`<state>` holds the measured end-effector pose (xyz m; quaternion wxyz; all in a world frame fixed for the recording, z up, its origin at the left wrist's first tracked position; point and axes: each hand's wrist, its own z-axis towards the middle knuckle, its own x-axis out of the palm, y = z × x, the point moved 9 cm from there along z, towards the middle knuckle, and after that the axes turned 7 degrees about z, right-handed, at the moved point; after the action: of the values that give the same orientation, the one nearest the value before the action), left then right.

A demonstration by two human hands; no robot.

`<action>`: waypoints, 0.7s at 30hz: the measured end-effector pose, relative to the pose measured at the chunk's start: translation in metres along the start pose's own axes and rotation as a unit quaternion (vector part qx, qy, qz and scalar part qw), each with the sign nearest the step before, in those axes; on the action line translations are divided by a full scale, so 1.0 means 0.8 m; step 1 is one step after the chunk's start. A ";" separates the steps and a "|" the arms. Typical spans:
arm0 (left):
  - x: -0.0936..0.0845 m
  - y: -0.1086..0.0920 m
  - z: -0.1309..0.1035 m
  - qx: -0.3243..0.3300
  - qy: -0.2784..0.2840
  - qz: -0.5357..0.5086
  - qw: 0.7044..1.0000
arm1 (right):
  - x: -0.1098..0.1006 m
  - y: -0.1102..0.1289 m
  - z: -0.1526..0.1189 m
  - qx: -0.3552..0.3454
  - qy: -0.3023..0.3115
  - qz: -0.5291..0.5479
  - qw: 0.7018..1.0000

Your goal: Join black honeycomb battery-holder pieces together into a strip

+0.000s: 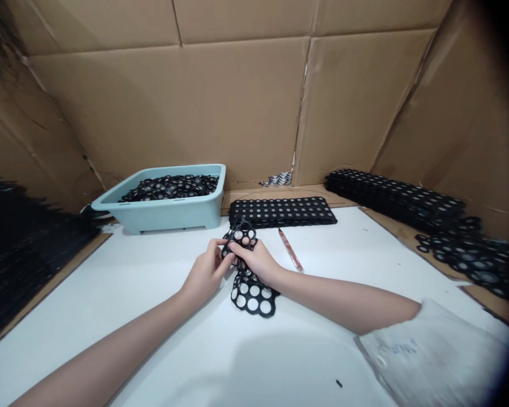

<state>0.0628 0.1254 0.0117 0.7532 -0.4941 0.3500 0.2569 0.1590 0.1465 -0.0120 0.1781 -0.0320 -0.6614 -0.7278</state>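
Both hands grip a black perforated strip over a white surface walled in by cardboard.

Cardboard walls stand around the white surface. A long stack of black perforated sheets lies at the far right, a light blue tub filled with black rings sits at the far left, and a flat perforated mat lies between them. At the centre, the left hand and right hand are both clenched on the perforated strip, whose lower end rests on the surface. A thin reddish pen lies just beside the right hand.
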 end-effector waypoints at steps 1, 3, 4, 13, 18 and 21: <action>0.000 -0.002 -0.001 -0.001 0.002 -0.003 1.000 | 0.002 0.001 0.000 0.001 0.003 -0.004 1.000; -0.002 -0.003 -0.001 -0.002 -0.004 -0.017 1.000 | 0.006 0.001 -0.001 0.004 0.012 0.003 1.000; -0.005 -0.002 0.001 -0.003 -0.013 -0.022 1.000 | 0.008 0.001 -0.001 0.008 0.015 0.008 1.000; -0.097 0.061 0.003 -0.106 -0.262 0.048 0.958 | -0.020 -0.013 -0.003 0.043 -0.094 0.018 0.995; -0.030 0.020 0.005 -0.035 -0.074 0.044 0.996 | -0.009 -0.003 -0.003 0.016 -0.058 0.027 0.998; -0.004 0.003 -0.001 -0.019 0.006 0.005 1.000 | -0.002 -0.006 -0.003 0.029 -0.035 0.025 0.999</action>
<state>0.0591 0.1255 0.0127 0.7402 -0.5082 0.3520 0.2644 0.1593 0.1447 -0.0174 0.1737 -0.0688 -0.6869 -0.7023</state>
